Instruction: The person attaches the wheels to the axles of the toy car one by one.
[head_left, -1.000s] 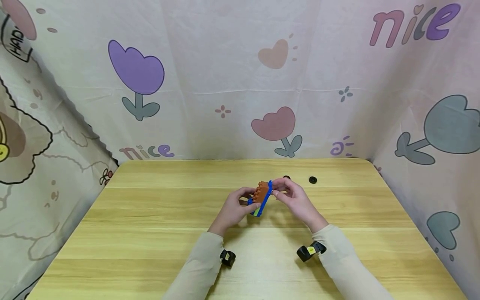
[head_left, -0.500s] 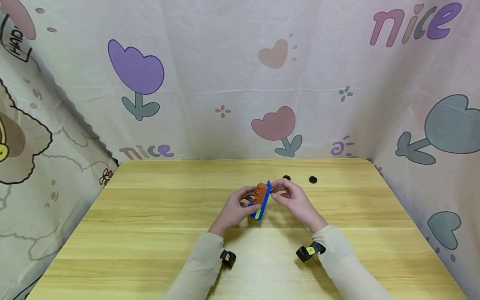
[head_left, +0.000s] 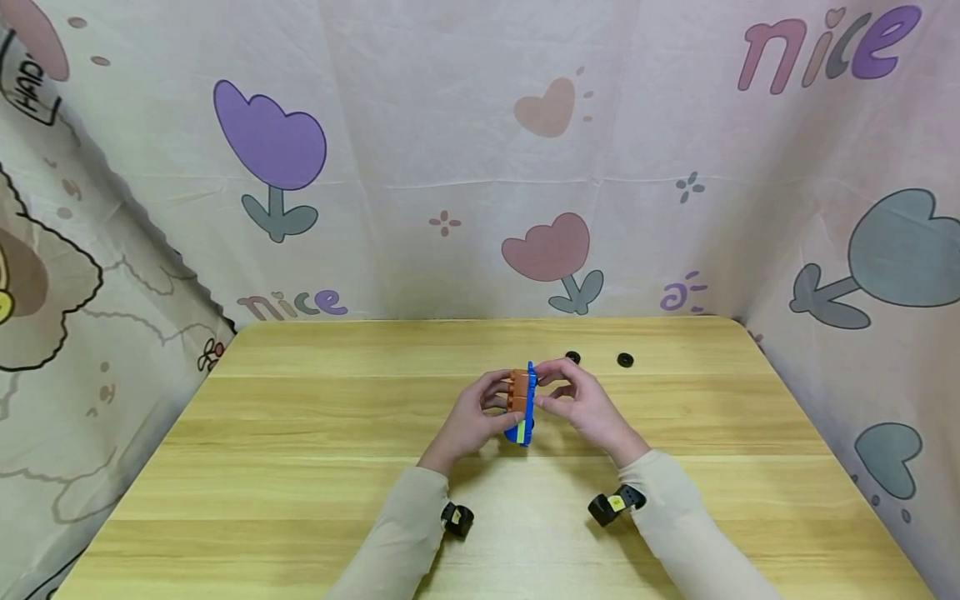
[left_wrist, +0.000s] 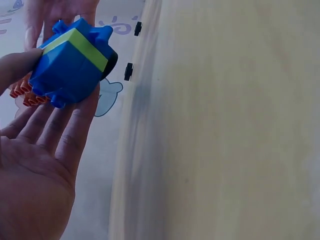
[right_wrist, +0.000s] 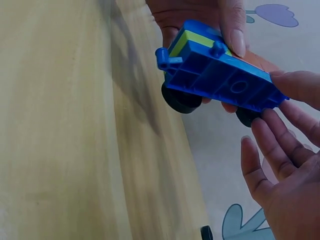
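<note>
A toy building-block car [head_left: 519, 390], blue with a lime-green stripe and orange studded blocks, is held up on its side over the table. My left hand [head_left: 471, 419] grips it with the thumb on one face and the fingers beneath. From the other side, my right hand [head_left: 588, 408] pinches the car's end between thumb and fingers, the fingertips right at a small black wheel [right_wrist: 246, 116]. A second black wheel [right_wrist: 181, 100] sits on the same side of the car. The hollow blue underside [right_wrist: 225, 80] faces the right wrist camera, and blue axle pegs stick out opposite the wheels.
Two loose black wheels, a left one [head_left: 573, 357] and a right one [head_left: 626, 360], lie on the wooden table [head_left: 315, 467] beyond the hands. A patterned cloth [head_left: 420, 150] hangs behind the table's far edge. Each forearm wears a black wrist camera.
The car has turned from a slant to nearly upright in the head view, its near end swinging right. My right fingers have shifted slightly along its side. The loose wheels have not moved.
</note>
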